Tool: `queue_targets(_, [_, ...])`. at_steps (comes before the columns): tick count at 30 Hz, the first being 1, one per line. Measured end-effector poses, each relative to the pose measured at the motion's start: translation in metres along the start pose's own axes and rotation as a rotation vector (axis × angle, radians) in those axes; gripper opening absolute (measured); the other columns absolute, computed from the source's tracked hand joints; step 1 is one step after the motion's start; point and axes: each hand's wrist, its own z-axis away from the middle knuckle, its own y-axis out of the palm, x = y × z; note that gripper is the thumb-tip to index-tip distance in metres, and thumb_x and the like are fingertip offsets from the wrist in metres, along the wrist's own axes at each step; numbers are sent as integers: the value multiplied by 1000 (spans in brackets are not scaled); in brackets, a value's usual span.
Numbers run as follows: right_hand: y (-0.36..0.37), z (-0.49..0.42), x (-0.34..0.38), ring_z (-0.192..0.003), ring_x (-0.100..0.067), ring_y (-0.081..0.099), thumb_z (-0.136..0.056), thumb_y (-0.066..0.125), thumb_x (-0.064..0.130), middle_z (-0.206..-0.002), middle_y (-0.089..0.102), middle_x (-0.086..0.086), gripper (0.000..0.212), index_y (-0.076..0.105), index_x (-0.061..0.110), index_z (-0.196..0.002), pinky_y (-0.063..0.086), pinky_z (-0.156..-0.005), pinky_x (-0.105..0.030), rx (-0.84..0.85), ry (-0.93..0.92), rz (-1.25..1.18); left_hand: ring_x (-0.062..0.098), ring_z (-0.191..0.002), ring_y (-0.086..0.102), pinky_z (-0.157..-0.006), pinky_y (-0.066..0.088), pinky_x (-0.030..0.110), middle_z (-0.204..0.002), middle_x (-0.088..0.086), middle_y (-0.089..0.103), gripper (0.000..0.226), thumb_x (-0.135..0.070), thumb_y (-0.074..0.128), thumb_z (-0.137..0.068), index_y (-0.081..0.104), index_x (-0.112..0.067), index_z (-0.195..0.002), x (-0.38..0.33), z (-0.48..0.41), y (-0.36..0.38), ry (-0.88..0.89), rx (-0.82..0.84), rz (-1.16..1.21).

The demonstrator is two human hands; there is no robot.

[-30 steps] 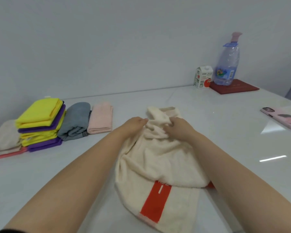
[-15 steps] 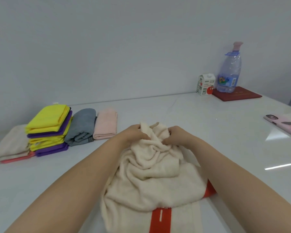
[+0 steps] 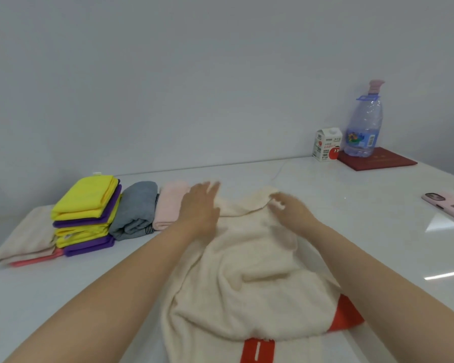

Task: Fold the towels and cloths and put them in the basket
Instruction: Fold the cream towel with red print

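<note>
Left hand and right hand, clutching bunched cloth half a second ago, now lie flat, fingers spread and motion-blurred, on the far end of the cream towel. It lies mid-table, its near end cut off, right of the folded stack.

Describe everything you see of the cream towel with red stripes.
The cream terry towel with red stripes lies rumpled, doubled over, on the white table, its near end cut off by the frame. One red band with a white slit shows at the bottom, another peeks out at right. The left hand lies flat on its far left part; the blurred right hand rests on its far edge.
</note>
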Motion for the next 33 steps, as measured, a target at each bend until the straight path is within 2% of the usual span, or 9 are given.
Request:
queue_targets(2, [17,12,-4,-138,-22,31,-97,37,48,-151,33,-4,56,31,21,-146,22,-111,-43,398,-31,377,25,-146,2,-117,10,45,-160,3,7,60,-39,33,-100,8,-23,-152,-7,6,18,103,258,-108])
queue_targets(3, [20,14,-6,-140,-20,26,-97,32,53,-153,28,-1,59,28,22,-146,15,-112,-51,461,-21,523,25,-147,0,-117,8,46,-160,3,5,59,-43,29,-100,8,-23,-152,-10,9,25,121,364,-127])
queue_targets(7, [-1,11,3,-123,-24,48,-99,26,38,-130,55,-3,43,51,17,-127,10,-113,-56,280,103,791,23,-145,11,-116,13,41,-159,4,14,53,-42,27,-102,22,-21,-150,-21,17,34,171,431,5])
queue_targets(11, [-10,6,6,-113,-26,56,-93,39,15,-121,60,-4,34,57,14,-121,41,-100,-44,228,195,929,27,-117,51,-95,40,35,-128,8,52,35,-26,32,-101,53,-14,-126,-35,7,29,190,175,191])
queue_targets(16, [-6,-6,-22,-99,-25,62,-92,40,6,-109,64,-5,37,39,8,-129,37,-66,-29,-25,164,808,30,-106,55,-76,41,34,-123,9,53,50,-21,34,-98,23,-20,-147,-37,-25,28,-48,51,63])
queue_targets(22, [-4,-36,-33,-95,-28,62,-86,41,2,-94,62,-7,20,58,12,-92,38,-65,-27,-113,164,616,29,-124,39,-92,38,37,-134,10,40,52,-45,47,-94,42,-10,-131,-27,-72,39,-280,173,-48])
queue_targets(27, [-7,-78,-25,-73,-29,65,-77,48,2,-80,70,-12,14,61,7,-74,51,-65,-29,-85,283,251,26,-105,58,-77,44,29,-100,6,57,30,-26,67,-82,57,-5,-101,-20,-106,37,-360,382,162])
queue_targets(30, [-16,-100,-8,-46,-19,57,-77,48,0,-51,65,-6,27,58,7,-53,53,-59,-25,102,312,318,26,-111,59,-82,47,30,-116,7,62,28,-18,64,-83,64,-8,-109,-8,-120,29,-465,121,126])
queue_targets(33, [-23,-119,15,-65,-23,61,-85,47,3,-63,61,-5,21,59,5,-67,48,-65,-26,86,282,300,29,-106,61,-83,47,31,-112,10,65,26,-7,52,-83,66,-12,-104,8,-126,16,-530,-160,226])
